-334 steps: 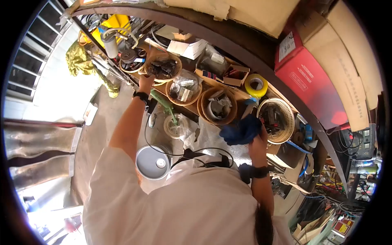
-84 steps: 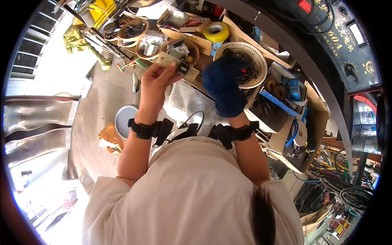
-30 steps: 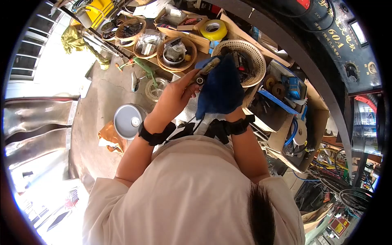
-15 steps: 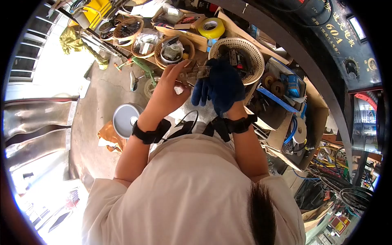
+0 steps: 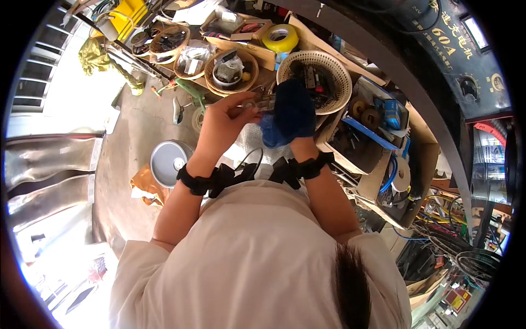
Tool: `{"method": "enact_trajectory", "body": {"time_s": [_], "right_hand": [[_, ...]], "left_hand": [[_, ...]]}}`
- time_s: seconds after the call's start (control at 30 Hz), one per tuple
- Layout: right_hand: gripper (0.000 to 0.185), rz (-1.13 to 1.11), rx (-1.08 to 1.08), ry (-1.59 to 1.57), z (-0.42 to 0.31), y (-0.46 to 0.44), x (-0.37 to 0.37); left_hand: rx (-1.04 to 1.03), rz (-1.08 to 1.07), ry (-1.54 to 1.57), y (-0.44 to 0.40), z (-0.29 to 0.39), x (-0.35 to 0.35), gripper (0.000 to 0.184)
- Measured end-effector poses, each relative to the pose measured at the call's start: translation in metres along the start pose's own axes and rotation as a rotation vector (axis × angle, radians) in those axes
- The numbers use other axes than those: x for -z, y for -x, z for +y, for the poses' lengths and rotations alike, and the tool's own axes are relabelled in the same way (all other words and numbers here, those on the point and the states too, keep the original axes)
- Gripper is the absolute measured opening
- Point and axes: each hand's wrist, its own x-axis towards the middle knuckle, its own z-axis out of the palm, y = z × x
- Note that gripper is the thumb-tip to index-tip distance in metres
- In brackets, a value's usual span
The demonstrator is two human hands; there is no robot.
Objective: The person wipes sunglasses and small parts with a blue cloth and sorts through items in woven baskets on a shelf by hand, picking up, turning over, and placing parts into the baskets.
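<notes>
My right hand (image 5: 295, 112) wears a dark blue knit glove and is closed on a small greyish metal part (image 5: 266, 103), whose exact kind I cannot make out. The part juts out leftward from the glove. My left hand (image 5: 223, 125) is bare, with thumb and fingers pinched together at the part's left end. Both hands are in front of my body, just short of a cream plastic basket (image 5: 346, 82) that holds dark and red metal pieces. The glove hides much of the metal part and overlaps the basket's near rim.
Beyond my hands stand wicker baskets (image 5: 253, 82) with small parts and a roll of yellow tape (image 5: 280, 38). Cardboard boxes (image 5: 378, 192) with spools and blue tubing are at the right. A grey round container (image 5: 171, 159) sits on the floor at left, and a charger (image 5: 455, 60) at upper right.
My left fingers, raised and spread around the metal part before, have come down and closed at its end. My gloved right hand has shifted slightly left and turned.
</notes>
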Motion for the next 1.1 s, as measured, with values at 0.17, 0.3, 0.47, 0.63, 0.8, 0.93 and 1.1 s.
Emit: {"method": "enact_trajectory", "body": {"time_s": [0.17, 0.3, 0.47, 0.63, 0.8, 0.93, 1.1], "right_hand": [[0.044, -0.064, 0.139, 0.135, -0.007, -0.005, -0.006], [0.043, -0.158, -0.063, 0.025, -0.009, -0.005, -0.004], [0.036, -0.207, -0.278, -0.078, 0.017, -0.006, 0.018], [0.034, 0.105, -0.078, -0.089, 0.056, 0.014, 0.026], [0.063, -0.061, -0.917, -1.013, 0.042, 0.014, -0.004], [0.069, -0.342, -0.388, -0.851, 0.046, 0.030, -0.063], [0.032, -0.732, -0.164, -0.812, -0.008, 0.001, -0.031]], "left_hand": [[-0.009, 0.066, -0.034, -0.001, -0.005, 0.007, 0.031], [0.032, 0.016, -0.165, 0.002, -0.006, 0.005, 0.027], [-0.017, -0.008, -0.101, 0.006, -0.001, 0.001, 0.029], [-0.093, 0.119, 0.094, 0.005, 0.025, 0.032, 0.027], [-0.122, 0.020, 0.191, 0.009, 0.047, 0.037, 0.026], [-0.200, -0.127, 0.246, 0.021, 0.062, 0.026, 0.027], [-0.280, -0.168, 0.229, 0.040, 0.072, 0.021, 0.031]]}}
